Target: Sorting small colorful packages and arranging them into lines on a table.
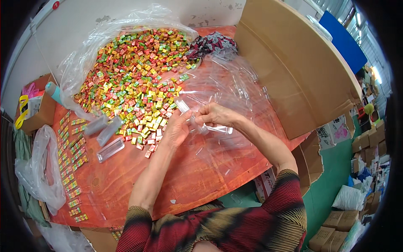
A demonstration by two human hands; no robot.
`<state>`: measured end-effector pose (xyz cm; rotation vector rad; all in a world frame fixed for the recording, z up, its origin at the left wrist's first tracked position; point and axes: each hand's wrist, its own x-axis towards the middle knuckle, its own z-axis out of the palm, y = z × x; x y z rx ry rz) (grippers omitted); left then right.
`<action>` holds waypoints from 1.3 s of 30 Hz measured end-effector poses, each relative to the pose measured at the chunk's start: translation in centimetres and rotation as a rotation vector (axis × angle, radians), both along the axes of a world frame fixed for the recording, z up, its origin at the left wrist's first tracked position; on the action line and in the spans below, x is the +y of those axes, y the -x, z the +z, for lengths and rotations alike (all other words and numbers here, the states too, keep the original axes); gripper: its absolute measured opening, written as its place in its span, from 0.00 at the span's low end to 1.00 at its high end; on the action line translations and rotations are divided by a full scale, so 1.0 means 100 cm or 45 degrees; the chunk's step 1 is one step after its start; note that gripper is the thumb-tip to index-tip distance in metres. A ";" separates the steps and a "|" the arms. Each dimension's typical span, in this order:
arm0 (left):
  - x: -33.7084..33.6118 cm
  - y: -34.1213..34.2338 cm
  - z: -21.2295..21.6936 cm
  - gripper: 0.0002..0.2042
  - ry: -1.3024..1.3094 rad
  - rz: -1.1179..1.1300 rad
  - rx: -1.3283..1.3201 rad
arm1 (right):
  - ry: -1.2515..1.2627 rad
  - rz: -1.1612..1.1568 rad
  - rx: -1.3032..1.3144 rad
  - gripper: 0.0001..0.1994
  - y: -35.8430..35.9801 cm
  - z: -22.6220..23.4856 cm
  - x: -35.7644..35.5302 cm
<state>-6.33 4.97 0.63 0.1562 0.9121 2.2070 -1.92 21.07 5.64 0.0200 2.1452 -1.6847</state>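
Observation:
Over the middle of the red table my left hand grips a narrow clear plastic box, which sticks up past the fingers. Close beside it, my right hand has its thumb and fingers pinched together at the clear plastic between the hands. Whether that is the same box or a separate piece, I cannot tell. Under the right hand lies another clear plastic piece. A large heap of small red, yellow and green wrapped pieces spreads just beyond my left hand.
Clear boxes lie left of my forearm, beside rows of small packs. Loose clear plastic covers the table's right side, below a tall cardboard sheet. A patterned cloth sits at the back; a cardboard box stands left.

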 end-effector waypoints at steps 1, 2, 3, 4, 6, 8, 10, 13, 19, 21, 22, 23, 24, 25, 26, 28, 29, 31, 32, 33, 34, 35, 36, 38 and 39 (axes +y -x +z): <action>-0.001 0.001 0.000 0.17 0.031 0.012 -0.014 | -0.152 0.026 0.061 0.10 0.004 -0.002 0.001; -0.003 0.003 -0.002 0.17 0.035 0.017 -0.015 | -0.303 0.051 0.123 0.08 0.008 -0.004 0.002; -0.003 0.006 -0.006 0.17 0.137 0.016 -0.039 | -0.303 0.048 0.122 0.08 0.013 -0.008 0.007; -0.006 0.009 -0.009 0.17 0.243 0.024 -0.061 | -0.931 -0.012 0.631 0.08 0.021 -0.012 0.010; -0.015 0.014 -0.014 0.16 0.223 0.051 -0.107 | -1.541 -0.080 1.148 0.07 0.042 -0.009 0.018; -0.013 0.013 -0.015 0.15 0.141 0.086 -0.166 | -1.770 -0.501 1.422 0.10 0.058 0.008 0.026; -0.013 0.014 -0.014 0.14 0.089 0.119 -0.140 | -1.573 -0.484 1.290 0.12 0.050 0.015 0.008; -0.012 0.012 -0.002 0.14 0.014 0.141 -0.077 | -0.972 -0.148 0.792 0.14 0.022 0.012 -0.027; -0.013 0.009 -0.004 0.16 -0.009 0.056 -0.005 | -0.090 0.060 0.168 0.16 0.020 -0.017 -0.014; -0.015 0.010 -0.005 0.16 -0.013 0.007 -0.008 | 0.042 0.060 -0.031 0.16 0.017 -0.015 -0.011; -0.015 0.010 -0.005 0.16 -0.015 -0.043 -0.009 | 0.041 0.062 -0.032 0.16 0.017 -0.017 -0.009; -0.014 0.010 -0.004 0.16 -0.016 -0.042 -0.010 | 0.013 0.037 0.009 0.14 0.017 -0.019 -0.007; -0.012 0.009 -0.002 0.15 0.051 -0.010 0.000 | -0.012 0.013 0.049 0.12 0.017 -0.019 -0.007; -0.011 0.009 0.000 0.15 0.117 0.021 0.011 | -0.011 0.013 0.049 0.12 0.017 -0.016 -0.005; -0.011 0.011 -0.003 0.15 0.119 0.021 0.011 | -0.674 -0.058 0.439 0.10 0.018 -0.011 -0.001; -0.014 0.013 -0.009 0.16 0.114 0.047 -0.026 | -1.338 -0.141 0.826 0.08 0.026 -0.002 0.008; -0.015 0.012 -0.009 0.16 0.117 0.041 -0.023 | -1.518 -0.357 1.054 0.09 0.035 0.001 0.016; -0.012 0.014 -0.009 0.16 0.048 -0.011 -0.099 | -1.697 -0.576 1.272 0.11 0.040 0.004 0.018; -0.008 0.016 -0.014 0.16 0.054 0.033 -0.117 | -1.615 -0.614 1.189 0.12 0.036 0.002 0.012; -0.005 0.015 -0.013 0.16 0.053 0.036 -0.117 | -1.528 -0.646 1.115 0.14 0.028 0.004 0.003; -0.005 0.013 -0.009 0.15 0.032 0.085 -0.088 | -1.295 -0.463 1.044 0.16 0.015 0.006 -0.010; -0.005 0.012 -0.007 0.14 0.012 0.134 -0.061 | -1.000 -0.170 0.751 0.14 0.010 0.007 -0.018; -0.008 0.015 -0.007 0.16 -0.006 0.064 -0.060 | -0.719 -0.050 0.613 0.14 0.006 0.006 -0.021; -0.006 0.008 -0.009 0.17 0.013 0.108 -0.055 | -0.438 0.062 0.469 0.14 0.003 0.000 -0.021; -0.006 0.006 -0.008 0.18 0.033 0.160 -0.044 | -0.330 0.054 0.391 0.13 0.005 -0.007 -0.020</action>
